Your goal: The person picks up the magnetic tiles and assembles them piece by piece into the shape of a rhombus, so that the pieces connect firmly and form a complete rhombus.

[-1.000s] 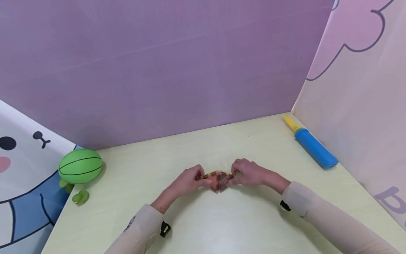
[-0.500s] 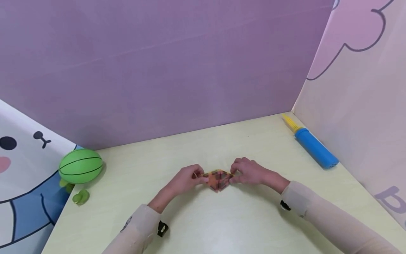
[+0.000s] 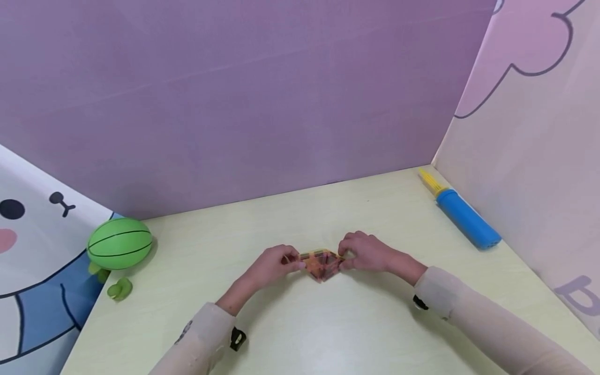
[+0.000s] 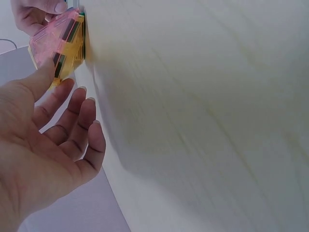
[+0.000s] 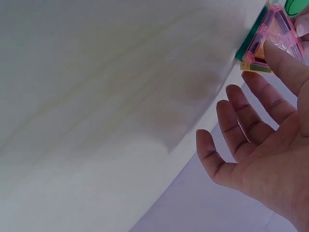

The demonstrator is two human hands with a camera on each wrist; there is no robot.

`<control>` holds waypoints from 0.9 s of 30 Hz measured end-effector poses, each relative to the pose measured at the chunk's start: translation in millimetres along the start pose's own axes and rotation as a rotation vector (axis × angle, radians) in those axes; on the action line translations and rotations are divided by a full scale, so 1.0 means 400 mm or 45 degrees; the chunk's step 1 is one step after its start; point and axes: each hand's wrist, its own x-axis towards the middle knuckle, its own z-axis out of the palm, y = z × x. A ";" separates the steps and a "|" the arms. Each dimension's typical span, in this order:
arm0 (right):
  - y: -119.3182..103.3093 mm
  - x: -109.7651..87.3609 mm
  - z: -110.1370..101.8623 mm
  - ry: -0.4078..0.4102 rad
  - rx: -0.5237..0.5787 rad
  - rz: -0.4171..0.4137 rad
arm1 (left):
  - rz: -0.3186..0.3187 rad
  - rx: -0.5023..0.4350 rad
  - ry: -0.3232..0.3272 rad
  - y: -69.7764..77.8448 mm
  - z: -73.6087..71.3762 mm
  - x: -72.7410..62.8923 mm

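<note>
A small cluster of translucent magnetic tiles (image 3: pixel 321 266), with pink and orange faces, stands at mid-table between my hands. My left hand (image 3: pixel 269 268) pinches its left side with thumb and forefinger; in the left wrist view the thumb lies against a pink tile (image 4: pixel 47 42) joined to a yellow one (image 4: pixel 73 50). On the other side my right hand (image 3: pixel 367 253) pinches the cluster the same way. The right wrist view has its thumb on a pink triangular tile (image 5: pixel 277 30), with a green tile (image 5: pixel 250 38) along the table. The other fingers of both hands curve loosely, off the tiles.
A green striped balloon (image 3: pixel 119 244) lies at the table's left edge, and a small twisted green piece (image 3: pixel 120 289) is in front of it. Along the right edge rests a blue hand pump (image 3: pixel 469 219) with a yellow nozzle. Purple wall panel (image 3: pixel 244 104) rises behind the table (image 3: pixel 328 323).
My left hand has shifted slightly left, and its thumb has drawn back toward the tiles' edge. The tile cluster has tipped a little; my right hand has barely moved.
</note>
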 end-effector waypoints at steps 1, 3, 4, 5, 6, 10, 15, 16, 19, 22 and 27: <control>-0.002 0.002 0.000 -0.003 -0.005 -0.004 | -0.001 0.011 0.008 -0.002 0.000 0.000; -0.009 0.007 -0.001 -0.004 -0.021 -0.015 | -0.007 0.034 0.025 -0.004 -0.003 0.000; -0.013 0.009 -0.002 -0.004 -0.029 -0.018 | -0.008 0.044 0.031 -0.006 -0.004 0.000; -0.016 0.011 -0.003 -0.004 -0.037 -0.020 | -0.011 0.053 0.036 -0.007 -0.005 0.000; -0.018 0.013 -0.003 -0.004 -0.044 -0.020 | -0.011 0.062 0.041 -0.008 -0.006 0.000; -0.020 0.018 -0.004 0.003 -0.080 -0.018 | -0.013 0.074 0.053 -0.012 -0.006 0.001; -0.013 0.023 0.001 0.008 -0.092 -0.008 | -0.029 0.076 0.062 -0.014 -0.004 0.001; -0.012 0.024 0.002 0.009 -0.089 -0.007 | -0.030 0.074 0.063 -0.014 -0.004 0.001; -0.010 0.025 0.003 0.011 -0.082 -0.001 | -0.029 0.073 0.065 -0.014 -0.003 0.001; -0.011 0.025 0.003 0.011 -0.081 -0.002 | -0.032 0.076 0.066 -0.014 -0.003 0.001; -0.013 0.025 0.003 0.013 -0.088 -0.003 | -0.041 0.078 0.066 -0.015 -0.002 0.001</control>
